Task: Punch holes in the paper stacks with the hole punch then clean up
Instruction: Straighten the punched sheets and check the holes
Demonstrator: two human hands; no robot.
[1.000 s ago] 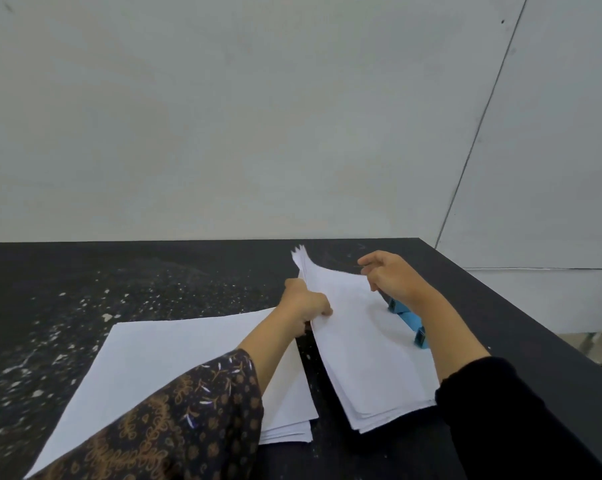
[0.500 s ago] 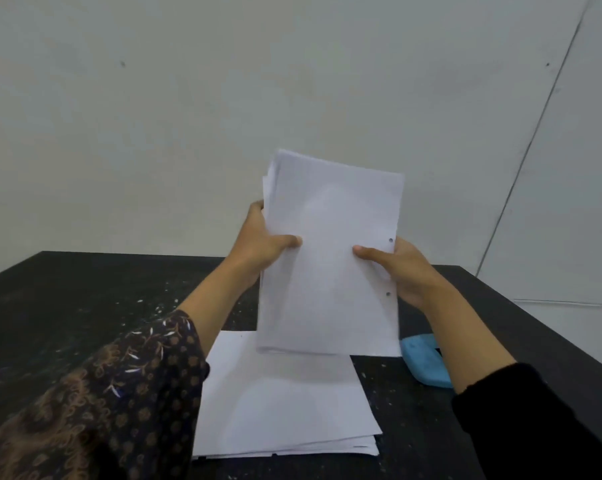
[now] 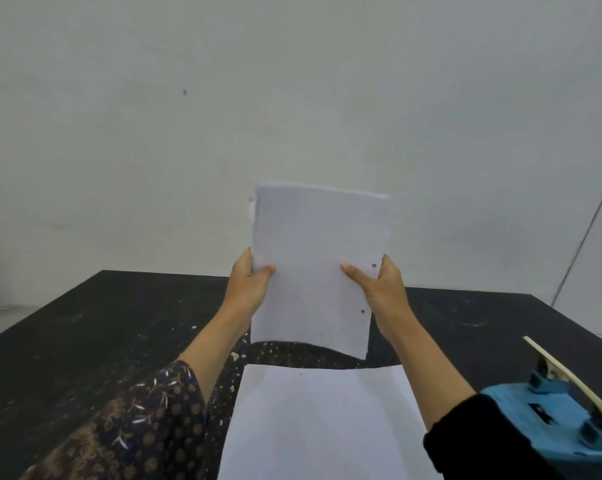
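I hold a white paper stack (image 3: 313,258) upright in the air above the table, its lower edge just over the black top. My left hand (image 3: 249,289) grips its left edge and my right hand (image 3: 379,289) grips its right edge. Two punched holes show along the right edge near my right thumb. A second white paper stack (image 3: 313,420) lies flat on the table below. The blue hole punch (image 3: 549,420) with a cream lever stands at the lower right, beside my right forearm.
The black table (image 3: 102,334) is speckled with small white paper bits, densest around the flat stack. Its far edge meets a plain grey wall (image 3: 292,98). The table's right edge runs behind the hole punch.
Both hands lifted the stack off the table, stood it upright, and now hold it lower, near the tabletop. The view has shifted, so the hole punch appears larger at the lower right.
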